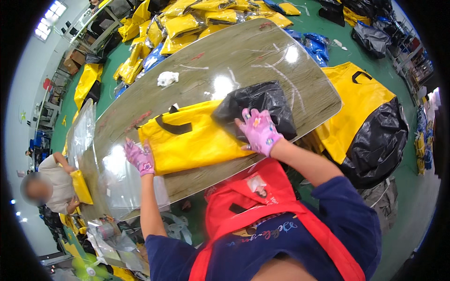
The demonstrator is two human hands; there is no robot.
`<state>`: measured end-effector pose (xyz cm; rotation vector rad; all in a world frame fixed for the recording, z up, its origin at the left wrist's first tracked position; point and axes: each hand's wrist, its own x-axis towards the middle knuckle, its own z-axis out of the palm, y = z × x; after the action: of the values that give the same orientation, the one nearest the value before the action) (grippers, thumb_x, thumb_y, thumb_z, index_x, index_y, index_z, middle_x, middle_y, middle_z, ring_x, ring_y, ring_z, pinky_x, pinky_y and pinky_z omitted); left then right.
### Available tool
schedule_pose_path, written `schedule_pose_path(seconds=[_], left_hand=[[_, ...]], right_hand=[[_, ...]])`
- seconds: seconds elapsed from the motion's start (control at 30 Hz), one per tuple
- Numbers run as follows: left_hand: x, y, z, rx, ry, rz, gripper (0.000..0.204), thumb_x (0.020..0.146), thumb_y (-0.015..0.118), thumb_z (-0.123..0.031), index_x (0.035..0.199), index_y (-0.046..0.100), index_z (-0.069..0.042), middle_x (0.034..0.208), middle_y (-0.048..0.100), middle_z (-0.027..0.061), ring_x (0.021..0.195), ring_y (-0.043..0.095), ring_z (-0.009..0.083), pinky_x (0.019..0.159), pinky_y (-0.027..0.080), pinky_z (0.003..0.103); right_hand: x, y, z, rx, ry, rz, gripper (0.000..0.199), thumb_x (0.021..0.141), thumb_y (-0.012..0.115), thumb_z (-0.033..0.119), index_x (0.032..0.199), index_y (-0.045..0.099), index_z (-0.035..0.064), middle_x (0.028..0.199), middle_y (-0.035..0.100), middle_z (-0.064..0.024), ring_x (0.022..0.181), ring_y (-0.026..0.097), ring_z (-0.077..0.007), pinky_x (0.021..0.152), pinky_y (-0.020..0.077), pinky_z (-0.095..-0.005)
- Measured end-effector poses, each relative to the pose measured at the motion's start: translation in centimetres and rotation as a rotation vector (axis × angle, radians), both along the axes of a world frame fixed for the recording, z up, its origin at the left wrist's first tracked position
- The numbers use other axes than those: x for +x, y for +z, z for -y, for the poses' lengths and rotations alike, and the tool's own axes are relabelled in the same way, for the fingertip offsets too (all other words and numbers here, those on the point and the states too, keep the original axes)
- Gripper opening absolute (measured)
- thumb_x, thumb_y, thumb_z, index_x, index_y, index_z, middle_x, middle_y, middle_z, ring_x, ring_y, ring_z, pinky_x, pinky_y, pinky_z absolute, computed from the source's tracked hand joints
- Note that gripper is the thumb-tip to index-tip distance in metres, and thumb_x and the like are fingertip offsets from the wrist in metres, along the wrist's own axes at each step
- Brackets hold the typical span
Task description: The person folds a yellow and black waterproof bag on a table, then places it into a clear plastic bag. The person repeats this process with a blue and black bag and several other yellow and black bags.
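Note:
A yellow bag point(197, 143) with a black strap handle lies folded on the table in front of me. Its black end point(262, 100), shiny and crumpled, is at the right. My left hand point(139, 158), in a pink patterned glove, rests at the bag's left edge with its fingers stretched out. The right hand point(260, 132), gloved the same way, lies spread where the yellow and black parts meet. Both palms face down, and neither hand grips the cloth.
Clear plastic sleeves point(124, 185) lie at the left of the wood-patterned table point(197, 77); a white crumpled lump point(168, 78) sits farther back. Yellow packages point(183, 25) are heaped beyond. Another large yellow-and-black bag point(356, 112) stands right. At left, a person point(56, 182) holds a yellow piece.

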<state>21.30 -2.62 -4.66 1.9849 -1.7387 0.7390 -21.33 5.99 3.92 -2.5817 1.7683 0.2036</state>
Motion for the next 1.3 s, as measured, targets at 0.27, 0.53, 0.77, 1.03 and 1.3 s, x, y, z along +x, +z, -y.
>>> schedule_pose_path(seconds=[0.27, 0.53, 0.77, 1.03, 1.3], left_hand=[[4.4, 0.1, 1.4, 0.743, -0.256, -1.722, 0.053, 0.096, 0.049, -0.037, 0.128, 0.050, 0.004, 0.122, 0.060, 0.0168, 0.110, 0.059, 0.0317, 0.095, 0.045, 0.038], [-19.5, 17.1, -2.1, 0.858, -0.998, -1.859, 0.049, 0.082, 0.062, -0.007, 0.128, 0.050, 0.003, 0.115, 0.062, 0.0186, 0.100, 0.065, 0.0283, 0.088, 0.053, 0.042], [-38.8, 5.4, -2.3, 0.465, -1.069, -0.453, 0.046, 0.090, 0.051, -0.020, 0.130, 0.048, 0.002, 0.115, 0.059, 0.0214, 0.104, 0.058, 0.0311, 0.092, 0.044, 0.039], [-36.9, 3.6, -2.3, 0.481, -1.053, -0.055, 0.078, 0.086, 0.050, -0.044, 0.145, 0.026, 0.000, 0.127, 0.043, 0.0155, 0.136, 0.027, 0.0346, 0.115, 0.009, 0.051], [-35.2, 8.0, -2.1, 0.535, -1.323, 0.363, 0.054, 0.082, 0.056, -0.038, 0.134, 0.049, -0.024, 0.144, 0.039, 0.0091, 0.141, 0.024, 0.0323, 0.113, 0.010, 0.057]], right_hand=[[5.6, -5.7, 4.9, -0.105, -0.055, 0.222, 0.063, 0.094, 0.038, 0.049, 0.150, 0.021, 0.0235, 0.155, 0.022, -0.0094, 0.145, 0.016, -0.0266, 0.107, 0.0088, -0.0688], [7.3, -5.6, 3.3, -0.046, -0.188, 0.074, 0.054, 0.096, 0.032, 0.039, 0.148, 0.026, 0.0256, 0.157, 0.016, -0.0049, 0.144, 0.014, -0.0343, 0.105, 0.0108, -0.0717], [6.4, -10.3, -1.3, 0.069, -0.138, 0.945, 0.049, 0.096, 0.037, 0.039, 0.140, 0.036, 0.0198, 0.147, 0.033, -0.0088, 0.136, 0.028, -0.0301, 0.108, 0.0206, -0.0524], [3.7, -15.2, -7.0, 0.229, -0.004, 0.656, 0.037, 0.089, 0.049, 0.036, 0.117, 0.059, 0.0142, 0.117, 0.060, -0.0119, 0.106, 0.058, -0.0252, 0.088, 0.0453, -0.0409], [-9.5, -0.3, -1.0, -0.220, -0.103, 0.381, 0.059, 0.086, 0.052, 0.047, 0.138, 0.044, 0.0209, 0.144, 0.043, -0.0006, 0.136, 0.033, -0.0270, 0.108, 0.0232, -0.0564]])
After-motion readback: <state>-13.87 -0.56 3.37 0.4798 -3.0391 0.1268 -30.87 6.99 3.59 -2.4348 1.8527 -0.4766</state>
